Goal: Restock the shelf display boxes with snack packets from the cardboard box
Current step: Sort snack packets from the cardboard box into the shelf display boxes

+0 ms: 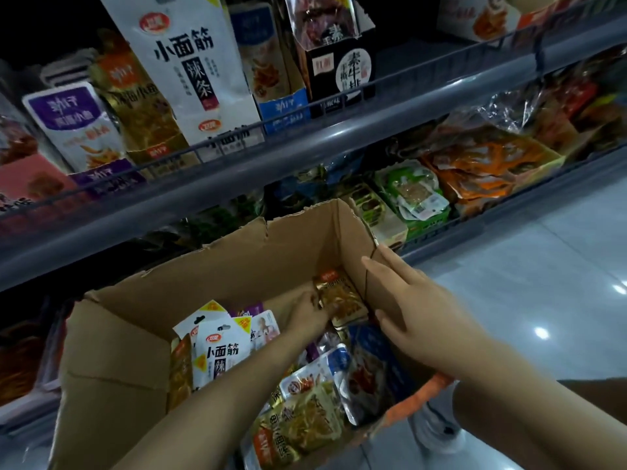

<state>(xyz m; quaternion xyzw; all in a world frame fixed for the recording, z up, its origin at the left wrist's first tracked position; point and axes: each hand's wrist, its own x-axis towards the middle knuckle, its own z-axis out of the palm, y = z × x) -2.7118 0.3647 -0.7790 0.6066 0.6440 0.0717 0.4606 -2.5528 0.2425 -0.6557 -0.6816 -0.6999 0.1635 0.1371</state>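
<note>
An open cardboard box (258, 266) stands in front of the shelves, holding several snack packets. Deep inside it my left hand (310, 310) grips a gold and orange packet (341, 295) near the box's right wall. My right hand (410, 296) lies with straight fingers against the right wall and rim of the box, right beside that packet. White packets with black print (220, 354) stand at the box's left, gold ones (305, 425) and a blue one (369, 364) lie nearer me. A gold display box (142, 110) sits on the upper shelf.
The upper shelf (339, 130) carries upright display boxes: purple (73, 120), white (193, 72), blue (271, 69), black (339, 66). The lower shelf holds green (414, 191) and orange (481, 164) packet trays. Tiled floor (543, 266) lies to the right.
</note>
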